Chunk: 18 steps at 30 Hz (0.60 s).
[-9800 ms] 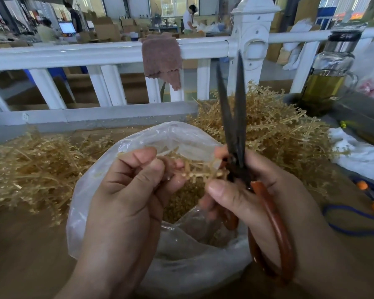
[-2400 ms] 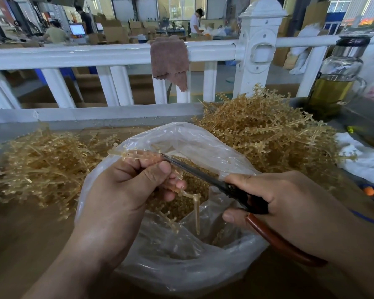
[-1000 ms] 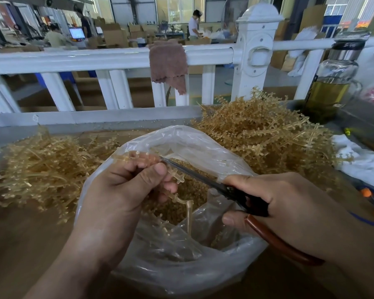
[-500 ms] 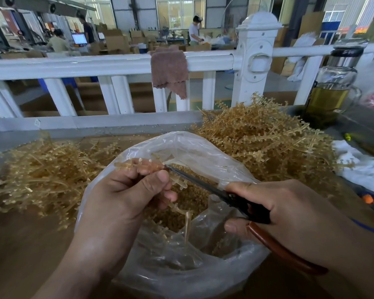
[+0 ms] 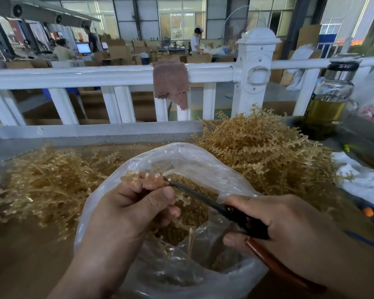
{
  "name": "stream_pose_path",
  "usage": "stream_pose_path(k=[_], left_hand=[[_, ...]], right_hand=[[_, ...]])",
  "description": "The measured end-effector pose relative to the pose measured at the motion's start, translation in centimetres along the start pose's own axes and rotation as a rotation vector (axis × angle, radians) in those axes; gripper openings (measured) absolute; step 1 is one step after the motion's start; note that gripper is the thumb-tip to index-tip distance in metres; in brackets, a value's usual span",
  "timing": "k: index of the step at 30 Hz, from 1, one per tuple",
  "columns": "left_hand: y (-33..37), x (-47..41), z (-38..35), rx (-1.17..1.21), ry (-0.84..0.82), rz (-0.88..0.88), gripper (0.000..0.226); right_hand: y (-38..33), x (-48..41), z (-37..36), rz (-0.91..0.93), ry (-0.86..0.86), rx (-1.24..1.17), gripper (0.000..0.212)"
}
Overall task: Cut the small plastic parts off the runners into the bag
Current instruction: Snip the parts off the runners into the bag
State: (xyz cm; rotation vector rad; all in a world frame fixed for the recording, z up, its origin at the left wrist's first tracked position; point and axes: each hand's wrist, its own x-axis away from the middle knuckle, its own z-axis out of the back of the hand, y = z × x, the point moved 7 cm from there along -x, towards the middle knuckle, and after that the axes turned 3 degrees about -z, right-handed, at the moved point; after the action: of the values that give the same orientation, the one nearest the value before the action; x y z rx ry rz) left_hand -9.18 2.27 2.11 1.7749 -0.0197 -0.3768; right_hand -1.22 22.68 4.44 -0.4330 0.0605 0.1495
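Observation:
My left hand [image 5: 125, 214] grips a tan plastic runner [image 5: 185, 221] over the open clear bag [image 5: 214, 169]. The runner's top end sticks out above my fingers and its lower branch hangs down into the bag. My right hand [image 5: 287, 229] grips black scissors [image 5: 203, 198] with reddish-brown handles. The blade tips point left and touch the runner beside my left fingertips. Small tan parts [image 5: 192, 214] fill the bottom of the bag.
A heap of tan runners [image 5: 266, 152] lies behind the bag on the right, another heap of tan runners [image 5: 45, 182] on the left. A white railing [image 5: 95, 75] with a brown cloth [image 5: 171, 83] stands behind. A glass bottle [image 5: 330, 98] and white rag [image 5: 363, 180] are at right.
The scissor tips have slid a little further left along the runner toward my left fingertips. The view has tilted up slightly; both hands keep their hold.

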Motion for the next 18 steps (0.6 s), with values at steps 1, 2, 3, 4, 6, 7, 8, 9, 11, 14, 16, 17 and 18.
stream_pose_path(k=[1, 2, 3, 4, 6, 7, 8, 9, 11, 14, 16, 17, 18], left_hand=[[-0.07, -0.03, -0.01, 0.013, 0.005, 0.002, 0.035], [-0.10, -0.06, -0.01, 0.021, 0.011, 0.002, 0.035], [-0.13, -0.10, -0.04, 0.021, 0.013, 0.002, 0.035], [-0.13, -0.12, -0.07, 0.013, 0.013, 0.000, 0.034], [-0.13, -0.15, -0.10, 0.000, 0.013, -0.007, 0.033], [-0.15, -0.14, -0.12, 0.002, 0.014, -0.009, 0.033], [-0.15, -0.16, -0.14, 0.006, 0.016, -0.012, 0.033], [-0.14, -0.15, -0.17, 0.008, 0.016, -0.019, 0.032], [0.02, -0.18, -0.37, 0.010, 0.007, -0.036, 0.030], [0.36, -0.21, -0.62, 0.010, -0.012, -0.055, 0.028], [0.40, -0.20, -0.78, 0.003, -0.024, -0.063, 0.023], [0.41, -0.17, -0.89, 0.004, -0.030, -0.067, 0.018], [0.43, -0.14, -1.01, 0.009, -0.035, -0.070, 0.013]], right_hand=[[0.03, -0.01, 0.00, -0.002, 0.002, 0.001, 0.069], [0.06, -0.04, 0.00, -0.005, 0.001, 0.002, 0.071], [0.08, -0.06, 0.00, -0.008, 0.000, 0.001, 0.072], [0.07, -0.09, -0.01, -0.009, 0.000, -0.002, 0.072], [0.03, -0.11, -0.02, -0.010, -0.002, -0.002, 0.070], [0.02, -0.12, -0.05, -0.014, -0.004, 0.000, 0.068], [0.03, -0.14, -0.09, -0.018, -0.005, 0.003, 0.068], [0.02, -0.14, -0.11, -0.020, -0.004, 0.007, 0.068], [-0.02, -0.17, -0.08, -0.018, 0.004, 0.008, 0.068], [-0.13, -0.20, 0.03, -0.010, 0.020, 0.012, 0.065], [-0.15, -0.23, -0.02, -0.011, 0.017, 0.015, 0.061], [-0.18, -0.26, -0.05, -0.011, 0.013, 0.016, 0.058], [-0.21, -0.27, -0.07, -0.010, 0.008, 0.016, 0.056]])
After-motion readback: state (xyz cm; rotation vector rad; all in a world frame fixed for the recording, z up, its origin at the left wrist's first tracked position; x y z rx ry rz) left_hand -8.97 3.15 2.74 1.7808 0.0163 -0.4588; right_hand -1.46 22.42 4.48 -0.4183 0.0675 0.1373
